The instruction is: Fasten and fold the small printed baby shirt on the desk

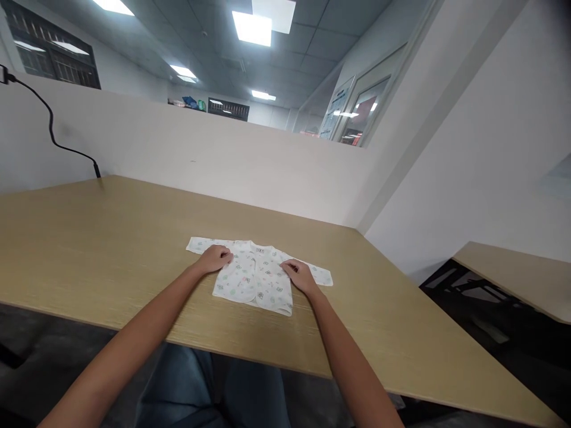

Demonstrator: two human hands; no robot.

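A small white baby shirt (241, 280) with a pale printed pattern lies flat on the wooden table, its sleeves spread to both sides and its collar toward the far side. My left hand (215, 259) rests at the shirt's left side below the sleeve, fingers curled closed on the fabric edge. On the opposite side, my right hand (300, 276) has its thumb and fingers pinched together at the shirt's right edge, near the armpit. The fingertips partly cover the cloth where they touch it.
The table (134, 238) has its front edge just above my legs (182, 386). A white partition (232, 154) rises along its back, and a black cable (52, 128) hangs down at the back left. Another table (517, 273) stands to the right.
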